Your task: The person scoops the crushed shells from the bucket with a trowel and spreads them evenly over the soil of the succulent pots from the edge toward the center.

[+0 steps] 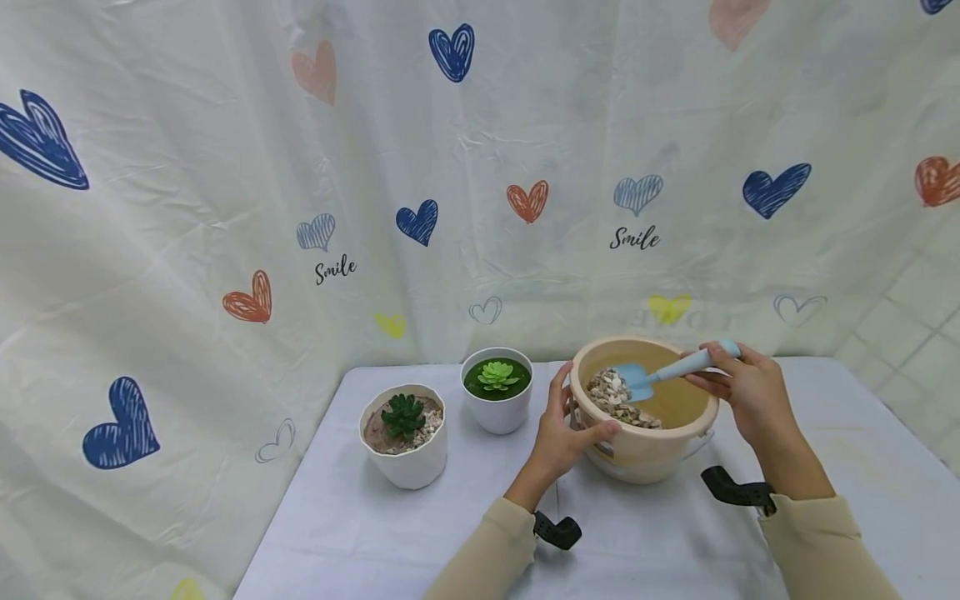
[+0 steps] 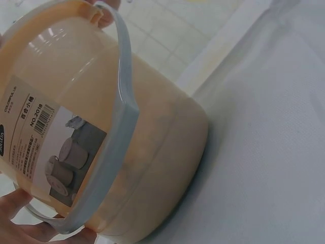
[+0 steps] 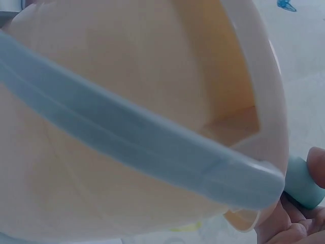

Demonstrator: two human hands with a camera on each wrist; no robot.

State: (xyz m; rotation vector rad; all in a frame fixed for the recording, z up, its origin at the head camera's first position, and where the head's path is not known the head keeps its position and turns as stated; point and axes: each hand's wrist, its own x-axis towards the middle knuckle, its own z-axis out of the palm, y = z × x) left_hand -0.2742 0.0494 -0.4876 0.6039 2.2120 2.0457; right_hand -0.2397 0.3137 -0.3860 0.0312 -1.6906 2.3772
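Observation:
A peach plastic bucket [image 1: 637,462] stands on the right half of the table, partly filled with small pale and brown stones [image 1: 606,387]. My left hand [image 1: 562,433] holds its left side, thumb over the rim and fingers against the outer wall. My right hand [image 1: 753,396] grips the handle of a light blue toy shovel [image 1: 693,364], whose blade rests among the stones inside. In the left wrist view the bucket's grey-blue carrying handle [image 2: 127,109] hangs across a printed label [image 2: 40,132]. The right wrist view shows mostly bucket wall [image 3: 101,66], with the shovel handle's end [image 3: 302,185] at the right edge.
Left of the bucket is a white pot [image 1: 505,414] with a light green succulent. Nearer the left edge stands another white pot [image 1: 412,464], holding a dark green succulent and stones. A white cloth covers the table [image 1: 360,542]; a curtain with printed hearts [image 1: 480,108] hangs behind.

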